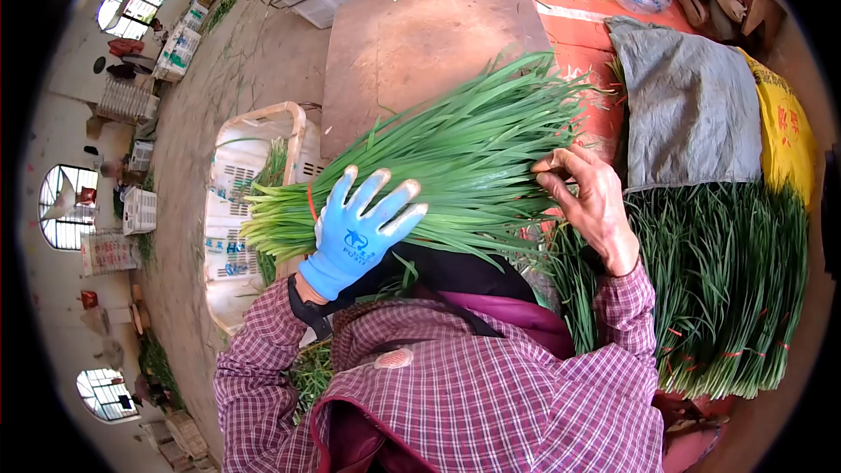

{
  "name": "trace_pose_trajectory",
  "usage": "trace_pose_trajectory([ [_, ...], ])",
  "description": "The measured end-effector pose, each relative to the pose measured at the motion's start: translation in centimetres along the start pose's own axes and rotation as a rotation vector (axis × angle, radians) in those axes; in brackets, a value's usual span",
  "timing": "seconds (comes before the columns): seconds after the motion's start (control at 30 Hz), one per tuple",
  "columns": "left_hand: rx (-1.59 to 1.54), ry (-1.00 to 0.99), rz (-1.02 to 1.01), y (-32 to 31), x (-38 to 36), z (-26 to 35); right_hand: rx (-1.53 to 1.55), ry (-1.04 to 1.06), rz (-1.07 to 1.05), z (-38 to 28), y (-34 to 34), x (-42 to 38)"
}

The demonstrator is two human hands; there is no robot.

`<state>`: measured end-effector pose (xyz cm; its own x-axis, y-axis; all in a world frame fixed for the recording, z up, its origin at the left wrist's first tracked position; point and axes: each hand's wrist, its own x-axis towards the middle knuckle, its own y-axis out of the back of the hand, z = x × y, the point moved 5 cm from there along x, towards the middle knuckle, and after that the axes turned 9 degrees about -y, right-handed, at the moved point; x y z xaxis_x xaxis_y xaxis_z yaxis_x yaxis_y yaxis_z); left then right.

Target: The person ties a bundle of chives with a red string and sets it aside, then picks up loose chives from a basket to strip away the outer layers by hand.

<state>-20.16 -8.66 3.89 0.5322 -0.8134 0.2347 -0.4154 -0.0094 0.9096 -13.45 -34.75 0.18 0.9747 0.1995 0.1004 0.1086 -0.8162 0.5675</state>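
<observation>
A large bunch of garlic chives lies across my lap, pale stem ends at left and green leaf tips at right. A thin red band goes round it near the stems. My left hand, in a blue glove with a white palm side and fingertips, rests on the bunch beside the band, fingers spread. Bare and bent, my right hand pinches at the leaves near the tip end with thumb and forefinger. How many leaves it holds is too small to tell.
At right, banded chive bunches lie partly under a grey sheet and a yellow bag. A white plastic crate with loose leaves stands at left. Ahead is a brown board. Stacked crates stand behind.
</observation>
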Motion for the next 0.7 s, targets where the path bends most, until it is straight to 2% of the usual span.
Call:
trace_pose_trajectory([
  [0.03,0.001,0.003,-0.005,0.1,0.0,0.0,-0.072,0.003,0.049,0.2,-0.5,-0.3],
  [0.17,-0.007,0.005,-0.015,0.1,-0.1,0.0,0.063,0.015,0.025,0.2,-2.3,-0.6],
  [0.3,-0.006,0.005,-0.005,0.0,-0.1,0.1,0.007,0.061,0.097,-0.5,-2.9,-0.8],
  [0.4,-0.006,0.007,0.005,0.0,-0.1,0.1,0.12,0.183,0.273,-0.7,-2.5,-1.0],
  [0.43,-0.007,0.005,-0.001,0.1,0.0,0.1,0.121,0.181,0.272,-0.7,-2.3,-0.9],
  [0.5,-0.012,0.002,-0.006,0.0,-0.2,0.2,0.369,-0.073,0.391,0.8,-0.5,-0.7],
  [0.57,-0.019,0.017,-0.006,-0.2,-0.7,0.0,0.69,-0.162,0.49,2.7,1.8,-0.5],
  [0.6,-0.022,0.013,-0.003,-0.2,-0.8,0.0,0.685,-0.2,0.495,2.7,3.0,-0.7],
  [0.63,-0.021,0.018,0.001,-0.2,-0.9,-0.1,0.677,-0.28,0.414,2.9,3.8,-1.0],
  [0.7,-0.024,0.021,0.006,-0.1,-0.9,-0.1,0.6,-0.286,0.327,3.2,4.1,-0.9],
])
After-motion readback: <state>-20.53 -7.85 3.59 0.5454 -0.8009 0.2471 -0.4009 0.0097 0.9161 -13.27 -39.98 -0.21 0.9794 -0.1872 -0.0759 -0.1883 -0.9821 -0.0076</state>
